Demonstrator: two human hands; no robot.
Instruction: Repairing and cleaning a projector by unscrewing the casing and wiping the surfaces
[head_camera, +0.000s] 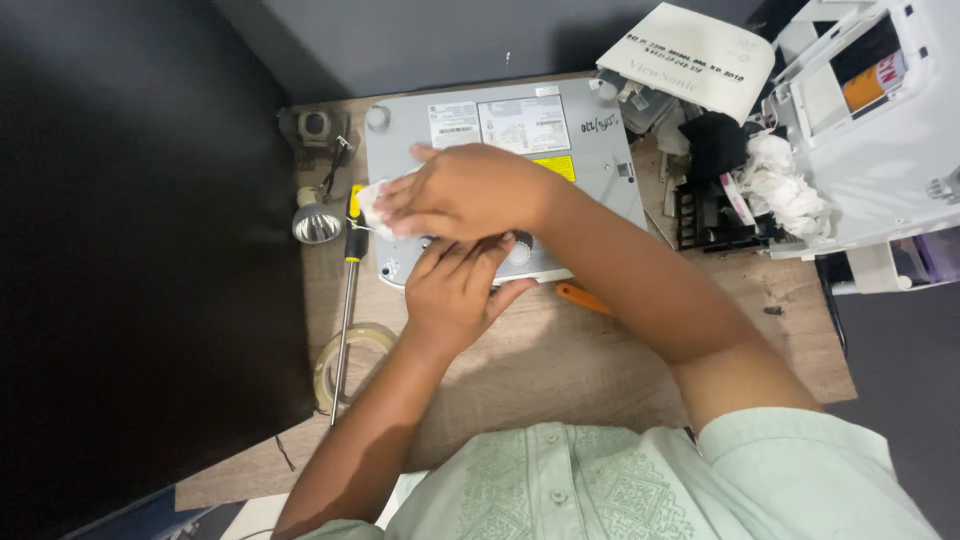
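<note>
A flat grey device housing (590, 160) with several stickers lies bottom side up on the wooden table (560, 370). My right hand (470, 190) reaches across it and presses a small white cloth (372, 205) onto the housing's left edge. My left hand (455, 295) lies flat under the right one, with its fingers resting on the near edge of the housing, by a round foot (520, 250).
A yellow-handled screwdriver (347, 300), a tape roll (345, 365) and a small reflector lamp (316, 223) lie left of the housing. An orange tool handle (583, 297) sticks out near my right forearm. White device parts, a black part and crumpled cloth (790, 190) crowd the right.
</note>
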